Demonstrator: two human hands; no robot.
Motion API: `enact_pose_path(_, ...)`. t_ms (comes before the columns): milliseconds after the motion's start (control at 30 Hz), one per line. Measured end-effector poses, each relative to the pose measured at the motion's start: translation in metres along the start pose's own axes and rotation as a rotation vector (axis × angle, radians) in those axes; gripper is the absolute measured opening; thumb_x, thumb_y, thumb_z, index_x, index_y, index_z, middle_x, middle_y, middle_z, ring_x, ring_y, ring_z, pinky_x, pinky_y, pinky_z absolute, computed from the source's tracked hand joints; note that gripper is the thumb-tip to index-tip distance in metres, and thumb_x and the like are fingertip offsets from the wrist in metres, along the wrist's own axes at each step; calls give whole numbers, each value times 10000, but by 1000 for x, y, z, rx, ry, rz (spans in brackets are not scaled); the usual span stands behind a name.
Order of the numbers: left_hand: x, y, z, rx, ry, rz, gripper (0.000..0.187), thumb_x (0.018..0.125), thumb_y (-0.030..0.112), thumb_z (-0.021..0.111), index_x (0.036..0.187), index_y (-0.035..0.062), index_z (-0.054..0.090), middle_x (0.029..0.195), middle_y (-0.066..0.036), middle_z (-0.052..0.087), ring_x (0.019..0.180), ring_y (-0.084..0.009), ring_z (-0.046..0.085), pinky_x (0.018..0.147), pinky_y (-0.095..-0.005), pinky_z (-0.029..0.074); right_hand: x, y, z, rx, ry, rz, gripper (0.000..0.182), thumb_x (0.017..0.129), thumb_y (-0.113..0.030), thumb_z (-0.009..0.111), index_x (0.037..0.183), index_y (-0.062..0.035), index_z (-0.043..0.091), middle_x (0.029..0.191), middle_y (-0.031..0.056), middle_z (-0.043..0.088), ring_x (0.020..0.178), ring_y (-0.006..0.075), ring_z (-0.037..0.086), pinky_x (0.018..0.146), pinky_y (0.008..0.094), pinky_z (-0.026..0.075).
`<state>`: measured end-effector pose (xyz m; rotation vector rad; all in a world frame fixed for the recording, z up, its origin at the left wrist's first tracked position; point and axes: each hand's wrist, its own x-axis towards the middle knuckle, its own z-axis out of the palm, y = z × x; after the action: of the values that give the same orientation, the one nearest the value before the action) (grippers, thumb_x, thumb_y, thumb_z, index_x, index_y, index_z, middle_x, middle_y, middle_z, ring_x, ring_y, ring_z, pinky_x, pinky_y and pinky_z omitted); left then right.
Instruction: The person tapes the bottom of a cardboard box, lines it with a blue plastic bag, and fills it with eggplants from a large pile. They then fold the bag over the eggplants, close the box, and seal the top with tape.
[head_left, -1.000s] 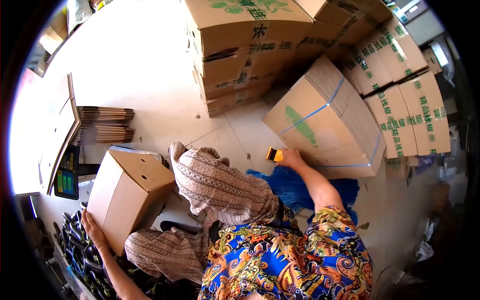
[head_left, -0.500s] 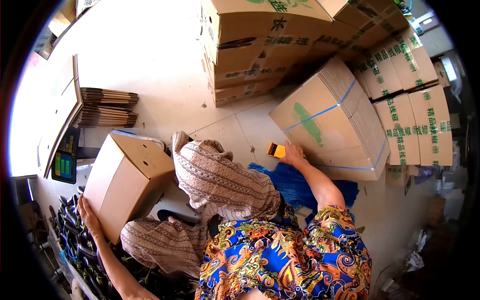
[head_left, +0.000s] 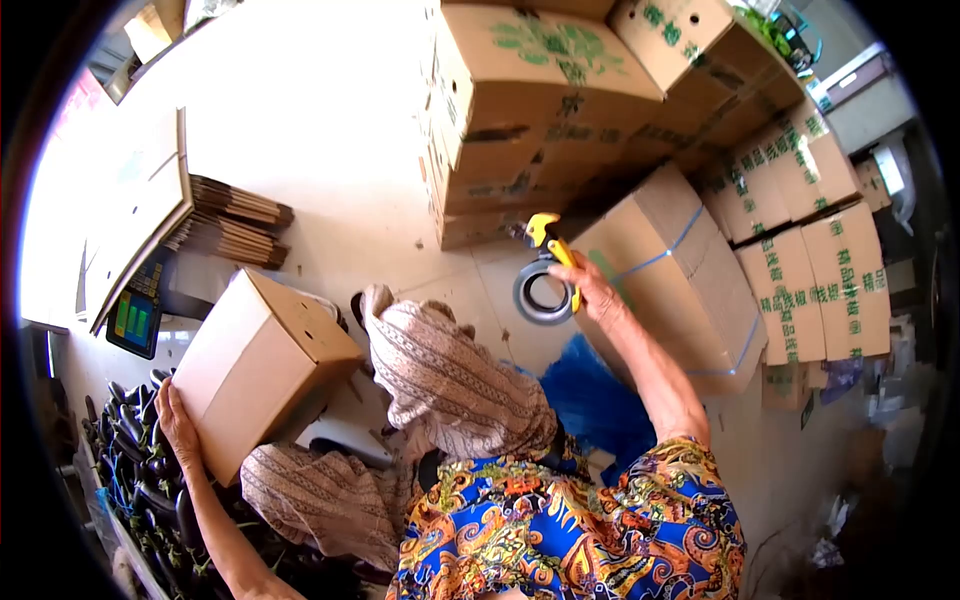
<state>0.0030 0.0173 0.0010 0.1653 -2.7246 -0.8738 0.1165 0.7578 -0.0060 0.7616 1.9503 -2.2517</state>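
Observation:
In the head view my left hand [head_left: 178, 425] lies flat with its fingers stretched along the left side of a brown cardboard carton [head_left: 232, 360]. The carton leans at an angle, and a paler strip runs down its face. My right hand [head_left: 594, 290] is closed around a yellow tape dispenser [head_left: 543, 228], held up over the floor in front of the strapped stack of flat cardboard [head_left: 655, 265]. A wide roll of tape [head_left: 522, 300] sits on the dispenser, its open core facing me.
Many eggplants [head_left: 150, 490] lie at lower left. Beside the carton stands a scale display [head_left: 135, 318], near folded cardboard [head_left: 235, 220]. Large printed boxes [head_left: 550, 110] stand at the back, more flat cartons [head_left: 815, 285] at right. Blue plastic [head_left: 595, 405] lies by my knee.
My right hand has raised and turned the tape dispenser from beside the strapped stack, so its tape roll now shows. The left hand stays on the carton. The view has shifted slightly.

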Motion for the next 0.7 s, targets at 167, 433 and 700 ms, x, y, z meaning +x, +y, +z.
enact_pose_path(167,0,9,6,-46,33,23,363,1022,305,487,1194,13,617,1118,-144,597,1072,-287,571,959,-358,433,-28,-58,65,393,-274,-171,582,748,-236,786,1243,-46,545,1021,23,624,942,125,601,855,280,515)
enact_pose_path(433,-12,19,12,-98,78,75,309,1018,236,489,1151,-5,628,1123,-152,603,1081,-298,562,971,-355,423,-32,-141,160,176,-440,-299,410,773,-171,719,1125,-52,545,927,-6,566,780,71,552,705,213,488)
enact_pose_path(700,-14,53,9,-99,105,75,265,1000,202,509,1118,-5,624,1070,-150,583,1036,-297,557,934,-363,427,-3,-153,250,92,-638,-265,471,786,-164,708,1200,-31,527,897,5,562,789,83,562,703,232,506)
